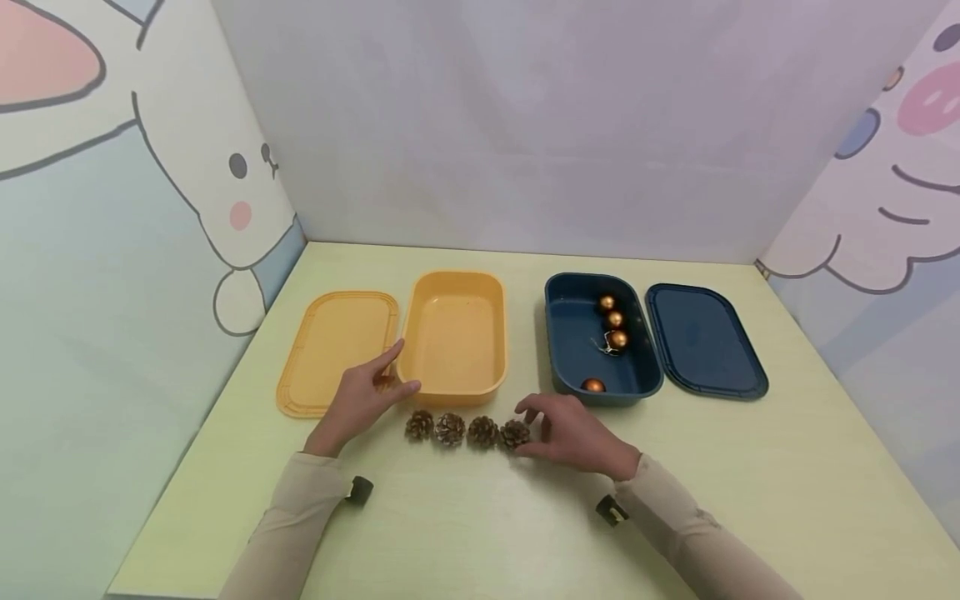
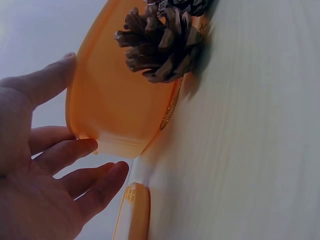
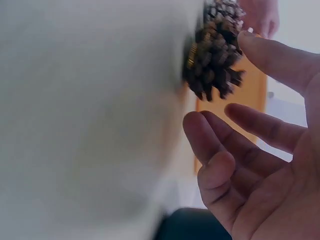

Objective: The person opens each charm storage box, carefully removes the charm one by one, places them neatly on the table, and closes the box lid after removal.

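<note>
My right hand [image 1: 573, 433], fingers apart, should gently pinch this likely light, brittle pine cone [image 1: 514, 434] by its sides.

I work at a pale table [image 1: 450, 542] closed in on three sides, more a small booth than a lived-in room. A plain, slightly creased backdrop [image 1: 487, 125] stands behind it, and big cartoon animals [image 1: 217, 183] cover the left wall [image 1: 90, 317] and right wall [image 1: 900, 358]. Whether home, office or workshop surrounds me, I cannot tell.
</note>
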Motion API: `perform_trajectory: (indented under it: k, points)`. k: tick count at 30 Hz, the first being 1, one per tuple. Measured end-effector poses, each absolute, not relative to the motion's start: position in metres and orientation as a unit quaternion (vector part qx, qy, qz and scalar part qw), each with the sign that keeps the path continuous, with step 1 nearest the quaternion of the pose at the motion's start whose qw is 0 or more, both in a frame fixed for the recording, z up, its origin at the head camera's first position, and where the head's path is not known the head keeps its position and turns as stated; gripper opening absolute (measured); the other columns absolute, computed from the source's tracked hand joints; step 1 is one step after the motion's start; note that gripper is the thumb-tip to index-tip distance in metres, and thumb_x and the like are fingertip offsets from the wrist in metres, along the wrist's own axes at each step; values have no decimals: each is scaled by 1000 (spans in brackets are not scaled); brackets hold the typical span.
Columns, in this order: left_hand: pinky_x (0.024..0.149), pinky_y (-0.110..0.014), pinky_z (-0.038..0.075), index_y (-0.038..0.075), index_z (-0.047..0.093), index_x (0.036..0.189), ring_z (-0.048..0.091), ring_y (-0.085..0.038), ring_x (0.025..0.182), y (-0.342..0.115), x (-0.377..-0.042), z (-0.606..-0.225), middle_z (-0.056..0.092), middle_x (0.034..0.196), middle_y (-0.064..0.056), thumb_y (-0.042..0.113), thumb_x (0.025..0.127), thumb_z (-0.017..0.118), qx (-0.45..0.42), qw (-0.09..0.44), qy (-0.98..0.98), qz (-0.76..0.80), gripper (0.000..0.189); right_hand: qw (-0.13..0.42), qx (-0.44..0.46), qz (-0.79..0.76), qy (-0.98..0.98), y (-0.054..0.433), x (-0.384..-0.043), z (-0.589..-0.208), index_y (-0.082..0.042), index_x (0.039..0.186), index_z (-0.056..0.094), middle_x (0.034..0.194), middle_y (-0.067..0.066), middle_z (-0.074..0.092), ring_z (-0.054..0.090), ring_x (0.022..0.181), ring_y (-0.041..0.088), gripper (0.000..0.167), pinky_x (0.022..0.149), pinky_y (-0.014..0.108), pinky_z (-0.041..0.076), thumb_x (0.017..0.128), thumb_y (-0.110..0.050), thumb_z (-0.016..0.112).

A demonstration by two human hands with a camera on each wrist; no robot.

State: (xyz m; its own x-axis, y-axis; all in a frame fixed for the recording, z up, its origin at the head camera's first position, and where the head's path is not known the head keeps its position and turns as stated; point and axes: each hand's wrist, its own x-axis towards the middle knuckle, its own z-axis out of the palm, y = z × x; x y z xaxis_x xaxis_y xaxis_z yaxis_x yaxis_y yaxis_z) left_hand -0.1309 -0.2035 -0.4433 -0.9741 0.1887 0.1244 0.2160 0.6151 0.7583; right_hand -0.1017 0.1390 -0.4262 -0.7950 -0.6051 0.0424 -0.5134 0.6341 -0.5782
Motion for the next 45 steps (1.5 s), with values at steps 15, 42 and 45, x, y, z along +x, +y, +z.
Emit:
perform_trajectory:
  k: [15,42,45]
  points:
    - [85,-38,49,12,43,153,56,-22,92,-204,-130,-444,63,96,-8,41,88,76,-114,18,-895,-431,78,81,-307,-312,896,166,-114,-372,-19,113,71,95,-2,72,61,77,2,26,67,24,54,88,-24,79]
    - [73,-27,41,12,44,153,50,-19,83,-204,-131,-446,59,86,-5,40,87,78,-115,13,-891,-439,79,151,-272,-208,927,236,-178,-388,-8,109,74,95,4,74,68,83,11,24,73,27,56,87,-17,77]
    - [73,-28,40,12,44,152,49,-19,81,-204,-132,-445,56,85,-5,39,87,78,-116,20,-892,-437,78,166,-271,-219,923,236,-181,-389,-8,109,74,96,5,75,69,85,12,23,73,27,57,87,-13,77]
